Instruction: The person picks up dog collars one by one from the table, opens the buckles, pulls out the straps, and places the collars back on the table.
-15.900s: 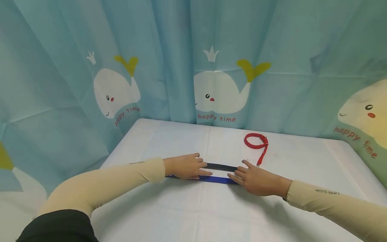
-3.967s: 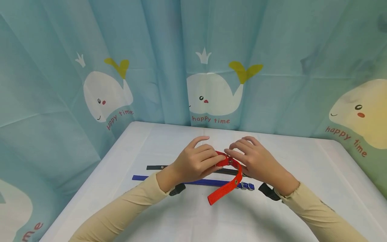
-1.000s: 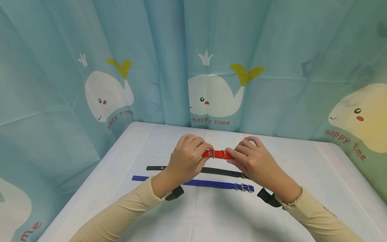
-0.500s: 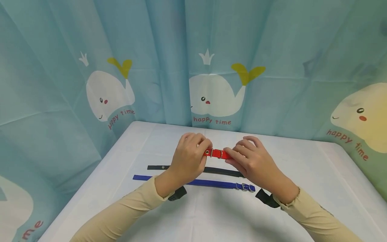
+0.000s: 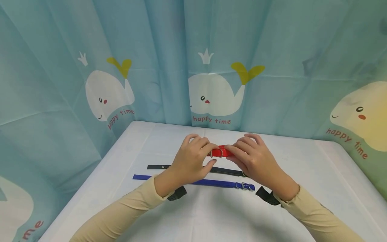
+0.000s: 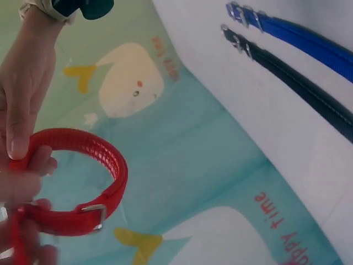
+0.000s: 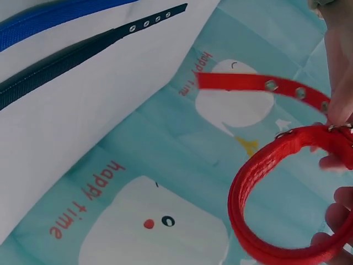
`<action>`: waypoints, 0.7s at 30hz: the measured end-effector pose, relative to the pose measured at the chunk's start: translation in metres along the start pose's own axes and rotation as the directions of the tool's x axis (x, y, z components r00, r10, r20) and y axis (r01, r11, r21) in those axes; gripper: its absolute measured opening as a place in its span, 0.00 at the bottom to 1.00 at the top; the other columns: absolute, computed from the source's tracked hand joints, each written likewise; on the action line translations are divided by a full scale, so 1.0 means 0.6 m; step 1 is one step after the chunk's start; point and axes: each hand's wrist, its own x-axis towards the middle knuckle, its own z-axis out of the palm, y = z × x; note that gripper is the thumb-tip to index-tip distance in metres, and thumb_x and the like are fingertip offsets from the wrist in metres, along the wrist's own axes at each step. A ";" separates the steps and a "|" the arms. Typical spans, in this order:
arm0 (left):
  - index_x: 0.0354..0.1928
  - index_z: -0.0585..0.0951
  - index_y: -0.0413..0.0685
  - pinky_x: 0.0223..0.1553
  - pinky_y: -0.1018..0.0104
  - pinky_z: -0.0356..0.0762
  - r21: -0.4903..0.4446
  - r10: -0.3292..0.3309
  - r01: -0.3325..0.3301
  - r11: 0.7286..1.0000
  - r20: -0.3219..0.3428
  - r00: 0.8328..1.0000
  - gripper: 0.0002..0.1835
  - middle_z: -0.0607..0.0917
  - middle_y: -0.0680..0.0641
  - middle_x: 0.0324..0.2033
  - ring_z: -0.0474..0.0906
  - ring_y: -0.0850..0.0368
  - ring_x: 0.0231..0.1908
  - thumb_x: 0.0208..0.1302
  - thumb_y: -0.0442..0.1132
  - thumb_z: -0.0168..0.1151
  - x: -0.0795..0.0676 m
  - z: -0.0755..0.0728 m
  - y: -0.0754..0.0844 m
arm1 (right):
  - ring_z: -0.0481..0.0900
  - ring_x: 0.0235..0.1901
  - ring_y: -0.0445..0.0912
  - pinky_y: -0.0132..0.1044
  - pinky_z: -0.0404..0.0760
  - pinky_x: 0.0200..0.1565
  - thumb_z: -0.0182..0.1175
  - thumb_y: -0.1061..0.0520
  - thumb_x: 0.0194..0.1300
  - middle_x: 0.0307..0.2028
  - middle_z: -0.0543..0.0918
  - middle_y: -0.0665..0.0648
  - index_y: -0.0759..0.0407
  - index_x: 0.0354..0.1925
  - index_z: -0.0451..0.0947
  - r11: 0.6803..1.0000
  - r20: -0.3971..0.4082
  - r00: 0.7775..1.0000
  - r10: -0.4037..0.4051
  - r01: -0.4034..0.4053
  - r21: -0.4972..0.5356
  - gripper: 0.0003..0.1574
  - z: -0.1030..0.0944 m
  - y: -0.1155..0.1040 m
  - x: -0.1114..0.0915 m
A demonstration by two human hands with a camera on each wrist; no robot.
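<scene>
A red pet collar (image 5: 217,153) with metal fittings is held up between both hands above the table. My left hand (image 5: 188,159) has its fingers on the collar near the buckle; its thumb stands out below in the head view. The right hand (image 5: 255,158) pinches the band between thumb and fingers. In the left wrist view the collar (image 6: 116,171) forms a loop, its buckle facing down. The right wrist view shows the collar's free end (image 7: 237,81) with eyelets sticking out leftward. Some fingertips are blurred or cut off there.
A black collar (image 5: 226,171) lies straight on the white table (image 5: 205,215), partly hidden behind the hands. Nearer lies a blue collar (image 5: 211,183), its buckle end to the right. A curtain (image 5: 169,67) with whale prints hangs behind the table.
Earlier, the hands were at the black and blue collars while the red one lay coiled behind. Now both hold the red collar; in the last half second the left thumb moved away from the index finger.
</scene>
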 end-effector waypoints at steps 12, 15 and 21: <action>0.33 0.85 0.51 0.52 0.55 0.74 0.116 0.072 -0.065 0.991 -0.056 0.996 0.10 0.83 0.54 0.27 0.76 0.59 0.32 0.50 0.46 0.72 0.005 -0.003 0.009 | 0.78 0.32 0.49 0.55 0.76 0.46 0.50 0.45 0.69 0.24 0.83 0.55 0.60 0.32 0.82 0.999 0.007 1.000 0.000 0.000 0.044 0.23 -0.003 0.000 0.004; 0.33 0.85 0.51 0.52 0.55 0.74 0.117 0.078 -0.071 0.991 -0.058 0.995 0.10 0.83 0.54 0.26 0.76 0.59 0.32 0.49 0.45 0.72 0.004 -0.003 0.008 | 0.78 0.32 0.49 0.55 0.75 0.46 0.48 0.43 0.69 0.24 0.83 0.54 0.60 0.31 0.82 0.997 -0.004 1.000 0.022 -0.022 0.073 0.26 -0.004 0.001 0.001; 0.34 0.86 0.52 0.53 0.54 0.73 0.111 0.093 -0.088 0.990 -0.045 0.995 0.09 0.82 0.54 0.26 0.76 0.59 0.32 0.51 0.46 0.70 0.007 -0.001 0.010 | 0.79 0.33 0.49 0.55 0.75 0.47 0.49 0.44 0.69 0.26 0.84 0.55 0.60 0.33 0.82 0.998 0.019 1.000 -0.020 0.018 0.067 0.24 0.001 -0.002 0.005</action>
